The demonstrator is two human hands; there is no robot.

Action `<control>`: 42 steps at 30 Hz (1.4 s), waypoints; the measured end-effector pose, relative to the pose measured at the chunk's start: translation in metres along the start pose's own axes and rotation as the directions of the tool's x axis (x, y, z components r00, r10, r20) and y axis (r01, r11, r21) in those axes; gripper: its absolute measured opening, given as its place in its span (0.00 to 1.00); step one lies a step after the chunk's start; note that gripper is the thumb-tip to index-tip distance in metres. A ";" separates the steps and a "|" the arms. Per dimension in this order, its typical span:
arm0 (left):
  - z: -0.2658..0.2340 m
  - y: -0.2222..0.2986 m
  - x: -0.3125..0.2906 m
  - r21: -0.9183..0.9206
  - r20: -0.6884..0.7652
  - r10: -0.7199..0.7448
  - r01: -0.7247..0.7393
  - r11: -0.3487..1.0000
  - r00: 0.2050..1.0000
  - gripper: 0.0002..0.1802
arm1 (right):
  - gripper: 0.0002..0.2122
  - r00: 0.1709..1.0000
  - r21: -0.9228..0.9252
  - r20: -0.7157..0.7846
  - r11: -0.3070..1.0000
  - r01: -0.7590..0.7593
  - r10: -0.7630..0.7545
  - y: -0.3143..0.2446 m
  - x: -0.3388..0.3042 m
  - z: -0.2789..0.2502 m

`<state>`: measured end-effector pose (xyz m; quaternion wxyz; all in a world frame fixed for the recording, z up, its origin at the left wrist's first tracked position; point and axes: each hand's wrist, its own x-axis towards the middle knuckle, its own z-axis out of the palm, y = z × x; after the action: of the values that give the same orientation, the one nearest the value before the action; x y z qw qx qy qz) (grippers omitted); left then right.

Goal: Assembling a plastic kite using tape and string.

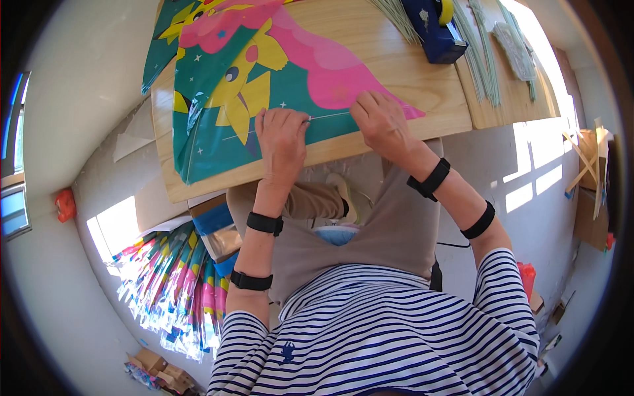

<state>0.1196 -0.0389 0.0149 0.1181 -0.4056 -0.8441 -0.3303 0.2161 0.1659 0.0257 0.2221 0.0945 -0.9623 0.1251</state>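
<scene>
A large triangular printed sheet (290, 86), green and pink with a yellow cartoon figure, lies over the near part of the wooden table like a kite sail. Along its near edge runs a thin pale line (328, 117); I cannot tell whether it is a rod or a seam. My left hand (284, 142) is closed at this edge, fingers curled down onto the sheet. To its right, my right hand (381, 125) pinches the same edge close to the pink tip. Both sets of fingertips are partly hidden.
More printed sheets (173, 33) lie at the far left of the table (422, 86). A blue tape dispenser (436, 33) stands far right, beside bundles of thin sticks (485, 59) and a clear plastic packet (514, 49). Many wrapped, rolled prints (175, 277) are piled low on the left.
</scene>
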 end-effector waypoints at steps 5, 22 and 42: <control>0.008 0.000 -0.012 0.060 0.048 0.041 -0.044 0.997 0.998 0.06 | 0.09 0.996 0.004 0.077 0.999 -0.036 0.035 0.002 -0.018 0.008; 0.015 -0.003 -0.017 0.156 0.128 0.048 -0.068 0.985 0.991 0.06 | 0.15 0.984 -0.037 0.082 0.987 -0.157 0.160 -0.050 -0.045 0.004; 0.020 0.009 -0.014 0.222 0.142 0.019 -0.050 0.974 0.990 0.06 | 0.03 0.689 0.190 -0.087 0.691 -0.698 0.720 0.037 -0.069 -0.025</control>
<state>0.1371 -0.0298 -0.0026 0.1098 -0.4263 -0.8751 -0.2012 0.2785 0.2165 0.0095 0.2229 -0.2797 -0.8922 0.2760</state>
